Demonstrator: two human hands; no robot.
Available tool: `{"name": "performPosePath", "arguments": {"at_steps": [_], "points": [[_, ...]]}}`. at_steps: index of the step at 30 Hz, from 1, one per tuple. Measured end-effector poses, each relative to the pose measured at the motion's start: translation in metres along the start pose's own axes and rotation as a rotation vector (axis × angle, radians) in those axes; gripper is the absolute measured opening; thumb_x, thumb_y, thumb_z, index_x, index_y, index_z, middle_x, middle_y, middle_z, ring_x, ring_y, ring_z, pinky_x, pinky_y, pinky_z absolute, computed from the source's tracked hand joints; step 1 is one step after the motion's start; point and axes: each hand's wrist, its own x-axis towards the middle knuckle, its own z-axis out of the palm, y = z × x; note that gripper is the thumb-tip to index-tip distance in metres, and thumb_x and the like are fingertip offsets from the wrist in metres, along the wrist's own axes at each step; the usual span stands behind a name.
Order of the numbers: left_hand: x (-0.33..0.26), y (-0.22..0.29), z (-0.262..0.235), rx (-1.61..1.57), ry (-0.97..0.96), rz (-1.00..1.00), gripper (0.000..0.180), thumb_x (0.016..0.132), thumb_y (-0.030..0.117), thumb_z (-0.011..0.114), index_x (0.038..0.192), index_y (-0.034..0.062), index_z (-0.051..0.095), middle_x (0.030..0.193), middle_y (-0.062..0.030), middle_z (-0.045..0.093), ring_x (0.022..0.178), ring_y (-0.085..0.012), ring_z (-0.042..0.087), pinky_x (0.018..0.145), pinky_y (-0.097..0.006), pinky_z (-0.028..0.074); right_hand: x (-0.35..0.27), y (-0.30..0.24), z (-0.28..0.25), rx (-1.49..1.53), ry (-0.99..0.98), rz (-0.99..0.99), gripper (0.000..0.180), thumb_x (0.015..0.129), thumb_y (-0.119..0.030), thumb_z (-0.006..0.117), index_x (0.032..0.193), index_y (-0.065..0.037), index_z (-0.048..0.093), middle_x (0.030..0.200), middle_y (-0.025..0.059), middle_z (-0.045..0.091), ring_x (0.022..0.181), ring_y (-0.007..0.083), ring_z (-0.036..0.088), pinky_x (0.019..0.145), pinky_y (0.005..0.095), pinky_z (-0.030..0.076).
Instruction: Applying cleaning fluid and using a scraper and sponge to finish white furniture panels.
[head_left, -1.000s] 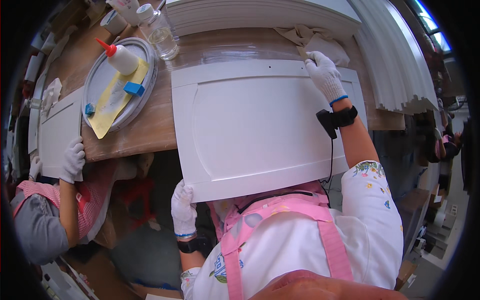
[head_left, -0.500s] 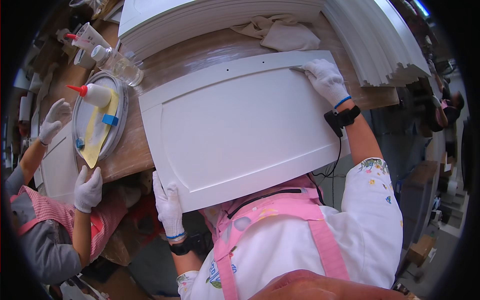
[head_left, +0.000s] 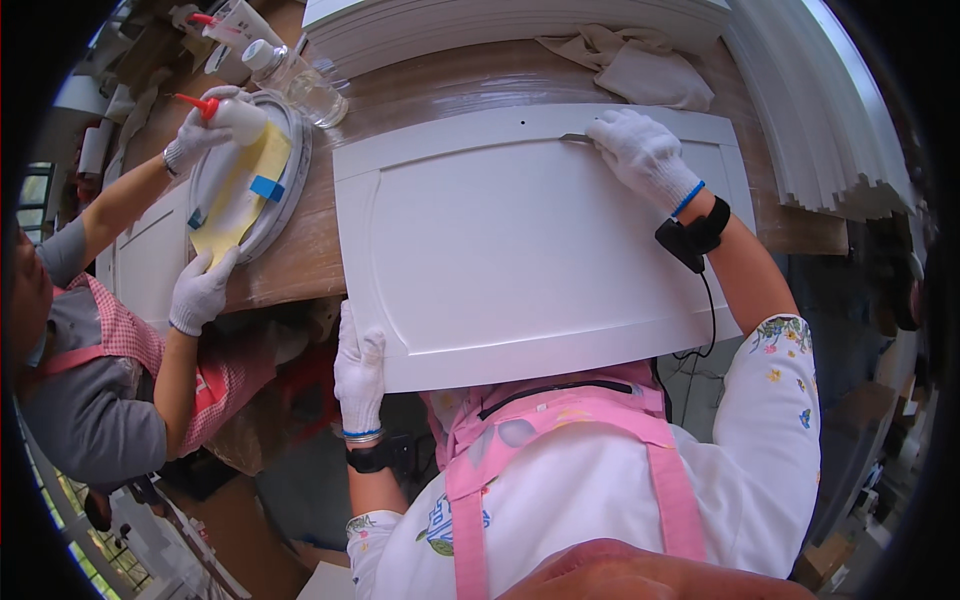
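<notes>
The white panel (head_left: 520, 250) lies partly on the table (head_left: 430, 90), its near side overhanging. The hands are well apart: the left hand (head_left: 358, 365) touches the panel's eight o'clock corner, clamped or not I cannot tell; the right hand (head_left: 640, 155), toward one o'clock, is closed around a thin blade (head_left: 574, 138).

Over the far right part of the white panel (head_left: 520, 260), the gloved right hand (head_left: 645, 160) is held knuckles up, its fingers curled into a grip; the right forearm (head_left: 752, 280) is stretched across the panel's right edge. At the panel's near left edge, the gloved left hand (head_left: 358, 375) is placed with fingers extended and thumb parted; the left forearm (head_left: 376, 490) is kept below the near left corner.
</notes>
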Motion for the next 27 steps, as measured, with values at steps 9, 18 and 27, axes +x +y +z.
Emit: {"name": "performPosePath", "arguments": {"at_steps": [9,18,27], "points": [[-0.002,0.011,-0.002,-0.023,-0.009,-0.058,0.077,0.098,0.038,0.063,0.153,-0.0031,0.028,0.151,-0.013,0.045,0.136,-0.0169,0.043,0.113,-0.031,0.032,0.064,-0.098,-0.005,0.012,-0.13,-0.123,0.019,0.091,-0.007,0.054,0.106,-0.005,0.064,0.109,0.0159,0.066,0.103,0.0365,0.065,0.083,0.0446,0.056],[-0.005,0.014,-0.006,0.044,-0.005,-0.065,0.074,0.1,0.042,0.059,0.152,-0.0025,0.03,0.156,-0.0161,0.038,0.143,-0.0222,0.037,0.116,-0.032,0.028,0.08,-0.17,-0.008,0.029,-0.124,-0.269,0.021,0.091,-0.006,0.055,0.111,-0.002,0.061,0.11,0.0166,0.064,0.103,0.0335,0.066,0.08,0.0421,0.058],[-0.009,0.01,-0.012,0.151,0.042,-0.035,0.068,0.101,0.049,0.05,0.152,0.0065,0.036,0.147,-0.0181,0.05,0.134,-0.0317,0.05,0.104,-0.034,0.043,0.089,-0.154,-0.021,0.232,0.199,-0.429,0.011,0.089,-0.008,0.059,0.099,-0.008,0.064,0.092,0.0125,0.065,0.087,0.0338,0.065,0.071,0.0443,0.052]]}}
